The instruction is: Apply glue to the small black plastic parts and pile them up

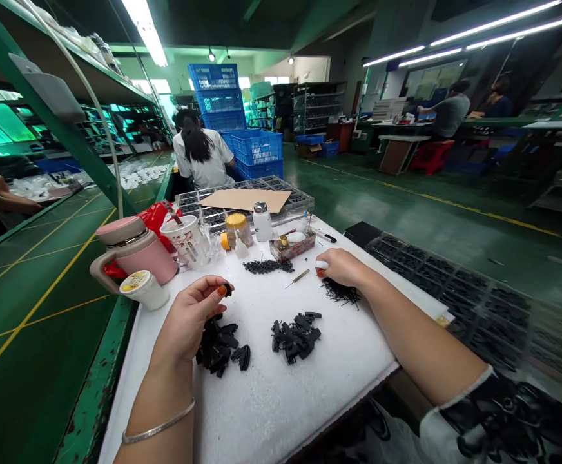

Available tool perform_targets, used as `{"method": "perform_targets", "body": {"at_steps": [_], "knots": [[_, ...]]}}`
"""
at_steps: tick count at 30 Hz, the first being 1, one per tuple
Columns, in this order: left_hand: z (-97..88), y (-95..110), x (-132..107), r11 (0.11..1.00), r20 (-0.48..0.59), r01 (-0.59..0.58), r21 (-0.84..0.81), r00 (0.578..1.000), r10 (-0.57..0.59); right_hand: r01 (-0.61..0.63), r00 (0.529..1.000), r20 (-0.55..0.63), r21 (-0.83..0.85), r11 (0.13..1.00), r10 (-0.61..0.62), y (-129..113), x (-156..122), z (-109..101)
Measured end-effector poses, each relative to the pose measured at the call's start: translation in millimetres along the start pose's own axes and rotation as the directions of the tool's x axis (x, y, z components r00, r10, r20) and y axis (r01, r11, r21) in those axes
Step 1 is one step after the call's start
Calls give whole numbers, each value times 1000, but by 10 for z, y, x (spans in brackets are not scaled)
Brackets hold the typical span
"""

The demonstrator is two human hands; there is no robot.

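Observation:
My left hand [191, 316] is closed in a pinch on a small black plastic part [227, 289], held above a pile of black plastic parts [220, 348] on the white foam mat [281, 399]. My right hand [341, 266] rests on the mat with fingers curled over a bunch of thin black pins [341, 293]; a white cot covers one fingertip. What it grips, if anything, is hidden. A second pile of black parts [296, 334] lies between my hands. A heap of tiny black bits [267, 266] and a thin metal tool [298, 278] lie farther back.
A pink jug [136, 251], a white jar [144, 288], a cup [184, 240], small bottles [261, 220] and a little box [293, 245] stand at the mat's back. Black compartment trays [455, 290] lie to the right, more trays under cardboard [245, 198] behind. Other people sit ahead and left.

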State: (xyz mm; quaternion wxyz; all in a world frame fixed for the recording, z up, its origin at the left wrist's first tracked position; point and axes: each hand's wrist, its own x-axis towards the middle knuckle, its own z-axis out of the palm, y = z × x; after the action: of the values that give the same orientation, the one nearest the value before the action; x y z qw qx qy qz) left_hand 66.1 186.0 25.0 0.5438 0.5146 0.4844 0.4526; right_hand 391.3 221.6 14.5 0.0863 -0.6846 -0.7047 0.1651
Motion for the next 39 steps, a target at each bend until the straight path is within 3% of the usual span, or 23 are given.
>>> {"method": "perform_targets", "body": {"at_steps": [7,12,16,21,26,33,39], "knots": [[138,-21,-34,942,73,79,-328,996,-58,127,957,-281,201,971,-67,-176,-98,-135],[228,8,-68,829,100,119,-547,992,-76,289,938,-292,362,886,-187,-551,-215,-213],[257,26,-66,768,84,110,-630,994,-74,452,892,-265,552,701,-367,-918,-311,-263],[247,-12,-52,749,96,102,-655,994,-51,568,817,-307,577,587,-489,-1225,-395,-193],[257,-62,-45,771,124,104,-628,992,-33,645,760,-387,547,533,-523,-1287,-458,-50],[325,-69,-40,828,115,100,-551,992,-43,607,794,-403,537,586,-455,-1232,-498,14],[366,-81,-33,880,33,33,-473,999,-20,645,758,-454,421,638,-467,-1206,-492,73]]}}
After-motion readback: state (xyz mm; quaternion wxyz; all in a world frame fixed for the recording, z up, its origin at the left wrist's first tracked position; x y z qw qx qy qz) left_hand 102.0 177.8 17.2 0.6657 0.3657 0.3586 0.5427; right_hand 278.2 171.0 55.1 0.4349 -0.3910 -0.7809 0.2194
